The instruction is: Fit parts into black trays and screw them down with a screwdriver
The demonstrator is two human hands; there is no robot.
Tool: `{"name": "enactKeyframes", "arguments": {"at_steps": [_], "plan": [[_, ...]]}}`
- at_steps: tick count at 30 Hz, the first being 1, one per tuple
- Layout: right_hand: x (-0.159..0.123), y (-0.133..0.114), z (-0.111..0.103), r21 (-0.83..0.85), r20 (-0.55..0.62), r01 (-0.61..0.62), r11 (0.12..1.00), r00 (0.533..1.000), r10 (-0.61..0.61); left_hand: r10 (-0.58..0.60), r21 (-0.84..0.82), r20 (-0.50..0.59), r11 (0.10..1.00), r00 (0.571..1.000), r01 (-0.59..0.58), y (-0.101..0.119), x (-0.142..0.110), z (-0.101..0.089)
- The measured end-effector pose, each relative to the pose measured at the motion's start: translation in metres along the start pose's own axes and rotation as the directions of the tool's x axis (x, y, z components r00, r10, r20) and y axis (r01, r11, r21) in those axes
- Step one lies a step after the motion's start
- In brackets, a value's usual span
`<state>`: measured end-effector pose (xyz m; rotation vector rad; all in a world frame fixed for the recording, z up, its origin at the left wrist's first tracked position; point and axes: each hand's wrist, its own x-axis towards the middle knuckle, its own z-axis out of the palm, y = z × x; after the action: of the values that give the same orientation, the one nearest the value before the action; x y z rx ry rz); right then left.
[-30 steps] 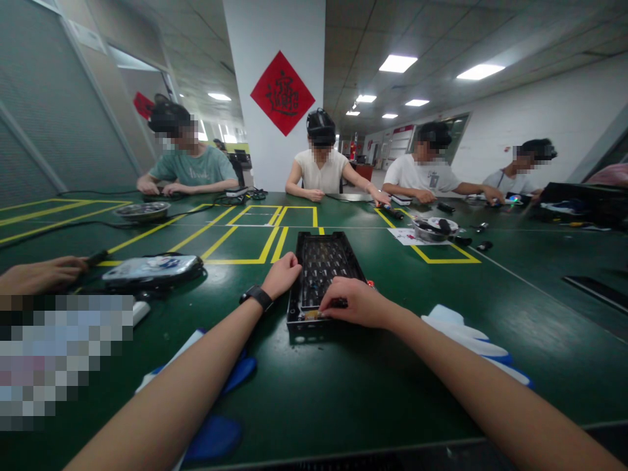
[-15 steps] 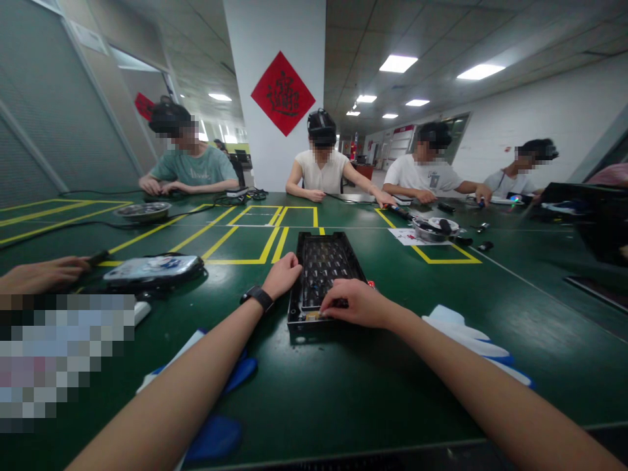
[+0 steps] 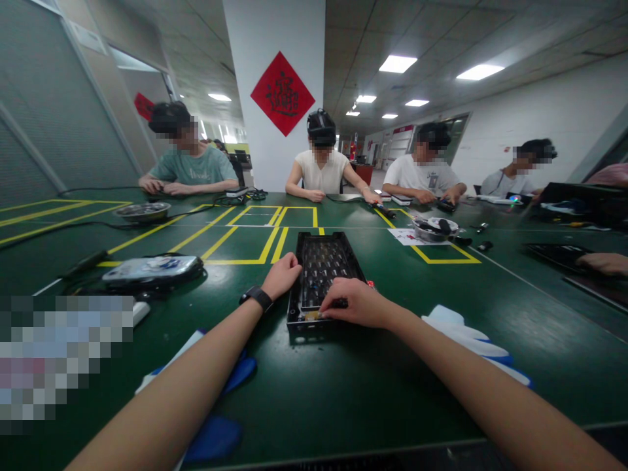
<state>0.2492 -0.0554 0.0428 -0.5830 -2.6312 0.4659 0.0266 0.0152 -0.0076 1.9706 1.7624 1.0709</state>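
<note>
Co-worker's hand gone from far left; another hand now at right edge. Black casing on green table: right hand bent to near end, can't tell if pinching; left hand fisted against side. Red poster, pillar.

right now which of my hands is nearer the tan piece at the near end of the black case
Right. The right hand is at the right end of the tan piece; the left hand is farther off, at the left side of the black case.

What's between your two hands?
A black open-topped case. In the head view, the left hand is at its left side, the right hand over its near end.
</note>
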Motion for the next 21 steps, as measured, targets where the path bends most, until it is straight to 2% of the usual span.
{"name": "enactKeyframes", "arguments": {"at_steps": [9,21], "plan": [[-0.001,0.004,0.0029,-0.059,0.002,-0.027,0.998,1.0,0.027,0.014,0.005,-0.004,1.0,1.0,-0.014,-0.0033,0.001,0.002],[-0.0008,0.0031,0.0016,-0.025,0.0,-0.008,1.0,1.0,0.008,0.006,0.002,0.001,1.0,1.0,-0.006,-0.0014,0.0002,0.0005]]}}
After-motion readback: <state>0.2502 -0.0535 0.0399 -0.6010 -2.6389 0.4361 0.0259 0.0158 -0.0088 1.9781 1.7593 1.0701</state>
